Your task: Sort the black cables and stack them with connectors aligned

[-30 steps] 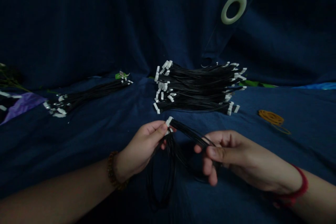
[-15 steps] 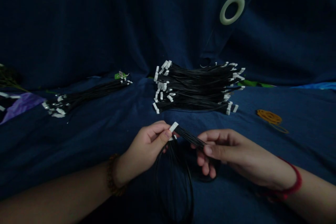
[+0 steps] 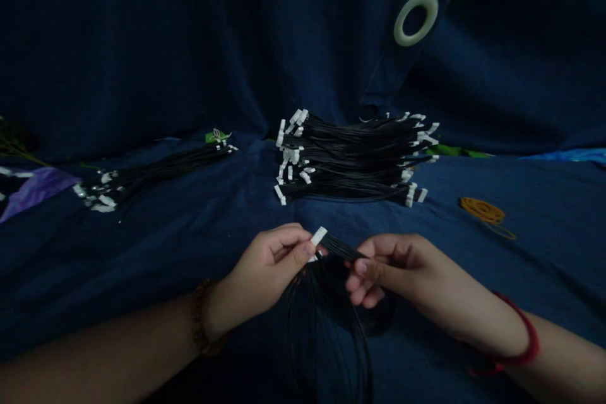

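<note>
Between my hands is a black wire harness (image 3: 341, 246) with white connectors at its ends. My left hand (image 3: 277, 262) pinches a white connector (image 3: 319, 237) between thumb and fingers, and a second white connector shows just below it. From there the black wires loop down in front of me. The thumb and fingers of my right hand (image 3: 391, 268) are closed on the flat run of wires, a short way right of the connector. Part of the wire bundle is hidden behind my fingers.
A large stack of black wire harnesses (image 3: 355, 158) lies behind my hands on the blue cloth (image 3: 199, 246). Another harness bundle (image 3: 161, 164) is to the left, beside purple fabric (image 3: 42, 189). Yellow-brown rubber bands (image 3: 483, 209) lie at right. A pale ring (image 3: 402, 24) sits on the hanging cloth.
My right hand has slid along the wires toward the connector, closer to my left hand. The held connector has shifted slightly right and down, and the hanging loops have swung right.
</note>
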A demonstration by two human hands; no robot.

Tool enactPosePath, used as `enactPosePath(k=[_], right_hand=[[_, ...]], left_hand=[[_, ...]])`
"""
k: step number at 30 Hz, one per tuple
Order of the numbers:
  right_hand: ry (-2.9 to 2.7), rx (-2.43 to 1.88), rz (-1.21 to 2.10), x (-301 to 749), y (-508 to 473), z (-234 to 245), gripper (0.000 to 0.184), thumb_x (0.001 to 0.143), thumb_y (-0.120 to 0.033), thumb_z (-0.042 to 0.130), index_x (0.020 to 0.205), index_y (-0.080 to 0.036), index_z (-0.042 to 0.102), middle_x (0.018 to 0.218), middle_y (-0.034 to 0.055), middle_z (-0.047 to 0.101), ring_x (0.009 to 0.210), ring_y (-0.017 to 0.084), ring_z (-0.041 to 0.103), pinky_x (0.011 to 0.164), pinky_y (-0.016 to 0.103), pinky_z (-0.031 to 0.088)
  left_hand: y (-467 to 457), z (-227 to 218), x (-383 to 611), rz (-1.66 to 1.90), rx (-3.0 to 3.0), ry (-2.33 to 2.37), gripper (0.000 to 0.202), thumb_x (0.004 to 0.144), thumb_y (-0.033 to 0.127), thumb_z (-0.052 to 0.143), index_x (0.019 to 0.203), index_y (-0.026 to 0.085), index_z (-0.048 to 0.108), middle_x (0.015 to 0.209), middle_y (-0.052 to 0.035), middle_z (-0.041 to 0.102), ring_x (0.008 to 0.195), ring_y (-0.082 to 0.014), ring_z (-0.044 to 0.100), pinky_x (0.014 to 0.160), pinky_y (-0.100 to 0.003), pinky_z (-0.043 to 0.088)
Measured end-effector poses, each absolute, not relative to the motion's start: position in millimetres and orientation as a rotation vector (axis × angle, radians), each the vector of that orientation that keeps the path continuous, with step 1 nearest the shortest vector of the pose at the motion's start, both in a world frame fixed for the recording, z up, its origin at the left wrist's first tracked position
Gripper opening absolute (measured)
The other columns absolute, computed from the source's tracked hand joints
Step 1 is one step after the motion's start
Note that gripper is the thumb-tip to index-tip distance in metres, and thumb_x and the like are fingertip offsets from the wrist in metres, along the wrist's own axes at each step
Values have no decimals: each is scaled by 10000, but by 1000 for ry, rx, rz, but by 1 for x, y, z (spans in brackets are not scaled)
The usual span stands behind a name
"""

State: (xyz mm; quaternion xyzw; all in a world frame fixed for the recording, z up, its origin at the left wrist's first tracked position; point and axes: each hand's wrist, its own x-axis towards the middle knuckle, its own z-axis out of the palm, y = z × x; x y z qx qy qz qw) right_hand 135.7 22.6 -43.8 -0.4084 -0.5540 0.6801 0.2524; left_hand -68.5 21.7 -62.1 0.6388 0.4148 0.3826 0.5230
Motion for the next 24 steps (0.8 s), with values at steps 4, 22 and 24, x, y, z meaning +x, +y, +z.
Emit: enactPosePath(k=[4,22,24], right_hand=[[-1540,-1096,1822,132,24,-40,229,777,-338,611,790,-111,584,733,35,637,657,88,611,615,193,495],[-1722,-1111,1639,123,20,-32,224,817,-327,556,699,-136,555,631,8,624,567,66,574,537,168,442],[-1666,-1080,1738,126,21,-31,234,833,-355,532,746,-139,560,675,20,640,600,77,592,576,185,461]], left_hand=[[21,-62,-67,894,1523,977,264,824,330,480,795,88,582,720,3,439,569,-31,440,490,-137,383],[18,-58,-63,871,1617,941,275,819,312,485,675,90,561,686,7,422,570,-32,432,502,-137,379],[19,-59,-64,844,1522,931,267,816,329,492,718,96,576,692,6,439,566,-33,440,499,-138,385]])
